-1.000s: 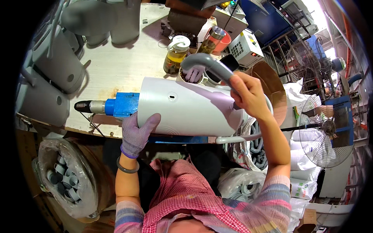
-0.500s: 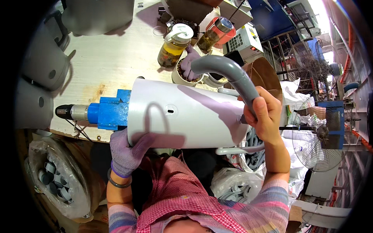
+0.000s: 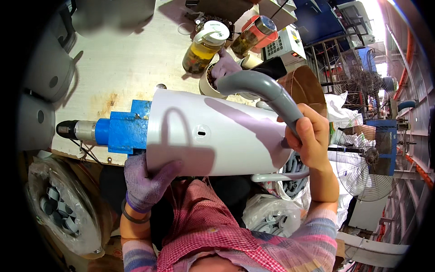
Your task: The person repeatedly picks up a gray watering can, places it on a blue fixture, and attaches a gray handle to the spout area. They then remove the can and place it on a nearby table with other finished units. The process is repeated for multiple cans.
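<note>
Where the white shell (image 3: 226,145) lies: on its side along the worktop's (image 3: 122,68) near edge, wide end against the blue block (image 3: 122,133); whether it fits over that block, you cannot tell.
Shell's feel: probably light and hollow, stiff, with a smooth wall that may slip or scuff.
Grey handle (image 3: 260,86): arches above the narrow end; likely rigid, and a good place to hold.
Your right hand (image 3: 308,136): bare, wrapped round the handle.
Your left hand (image 3: 149,181): gloved, clasping the wide rim, thumb on the wall, fingers hidden behind.
Obstacles: the blue block and its black-tipped cylinder (image 3: 86,130) bar the left; a pale bar (image 3: 278,176) juts out below the narrow end.
Far side: a cup (image 3: 206,85) holding a lavender glove (image 3: 225,65) sits near the handle's free end, with a lidded jar (image 3: 199,56) and a bottle (image 3: 244,41) beyond, likely breakable.
Left side: more grey shells (image 3: 47,63).
Below: a bag of short tubes (image 3: 59,208).
</note>
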The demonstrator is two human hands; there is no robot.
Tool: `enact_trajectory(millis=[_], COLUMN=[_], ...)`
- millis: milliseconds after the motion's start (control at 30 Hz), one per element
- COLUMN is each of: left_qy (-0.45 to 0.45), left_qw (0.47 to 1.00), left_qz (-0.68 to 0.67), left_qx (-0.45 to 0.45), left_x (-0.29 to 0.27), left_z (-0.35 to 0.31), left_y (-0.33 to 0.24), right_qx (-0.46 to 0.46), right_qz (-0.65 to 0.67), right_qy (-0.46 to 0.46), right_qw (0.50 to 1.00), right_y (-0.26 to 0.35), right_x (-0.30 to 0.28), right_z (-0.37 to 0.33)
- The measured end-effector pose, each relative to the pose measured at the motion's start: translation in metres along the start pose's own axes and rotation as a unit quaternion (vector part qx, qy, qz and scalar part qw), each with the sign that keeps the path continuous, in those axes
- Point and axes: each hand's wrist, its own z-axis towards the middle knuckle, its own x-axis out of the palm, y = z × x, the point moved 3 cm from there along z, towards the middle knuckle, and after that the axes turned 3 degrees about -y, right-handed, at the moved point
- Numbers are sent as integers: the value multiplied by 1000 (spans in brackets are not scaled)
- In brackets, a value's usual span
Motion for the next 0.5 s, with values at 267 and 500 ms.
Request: enact_trajectory(millis=[267, 500], left_qy=[-5, -4], left_qw=[1000, 988], left_qz=[5, 95], left_qx=[30, 118], left_x=[-1, -1], left_z=[-2, 1], left_y=[4, -1], right_qx=[2, 28], right_qz=[-1, 25], right_qy=[76, 62], right_qw=[997, 997], right_y=[-5, -10], right_x=[-7, -7], right_z=[-1, -3])
